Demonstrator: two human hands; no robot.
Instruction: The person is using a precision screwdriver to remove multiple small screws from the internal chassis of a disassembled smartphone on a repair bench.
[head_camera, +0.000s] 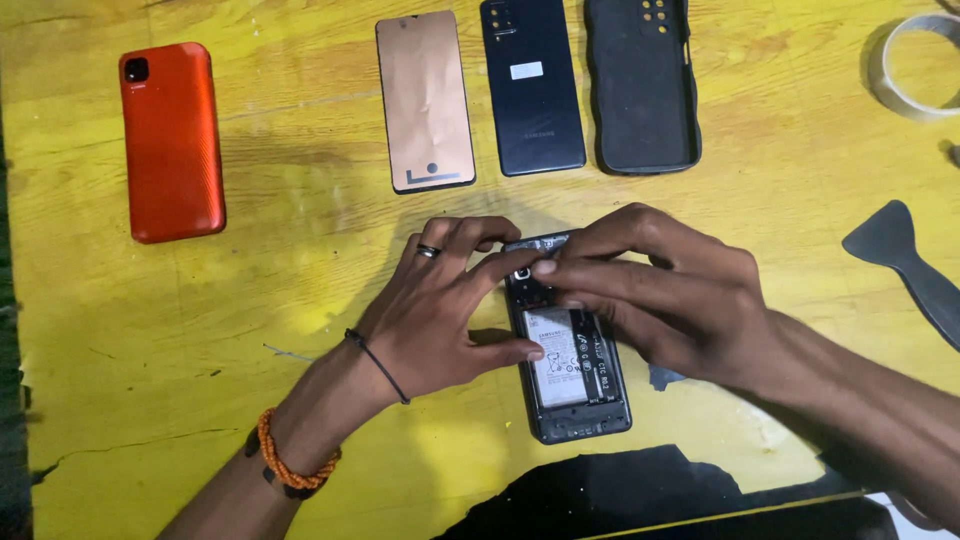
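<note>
**Kid:** Black stuff sits at the very bottom of the picture. What is it?

**Friend:** That is a dark sheet (640, 495). It lies on the yellow table (150, 400), just below the opened phone (570, 345).

**Kid:** Where is the opened phone?

**Friend:** It lies flat near the middle of the picture, a little to the right. Its back is off, so the white battery (557, 358) shows.

**Kid:** What does the left hand do?

**Friend:** The left hand (440, 310) comes in from the lower left. It wears a ring (428, 251), a thin black band and an orange bead bracelet (285, 462). Its thumb rests on the battery and one finger touches the top part of the phone. The fingers are spread, not squeezing anything.

**Kid:** And the right hand?

**Friend:** The right hand (670, 300) comes in from the lower right. Its fingers are close together and press on the top end of the phone, right by the left fingertip. I cannot tell if it pinches something small.

**Kid:** What else is on the table?

**Friend:** An orange phone (172, 140) lies at the upper left. Along the top are a copper-coloured screen panel (425, 100), a dark blue back cover (532, 85) and a black phone case (642, 85). A roll of clear tape (915, 65) is in the upper right corner. A dark flat prying tool (910, 265) lies at the right edge.
</note>
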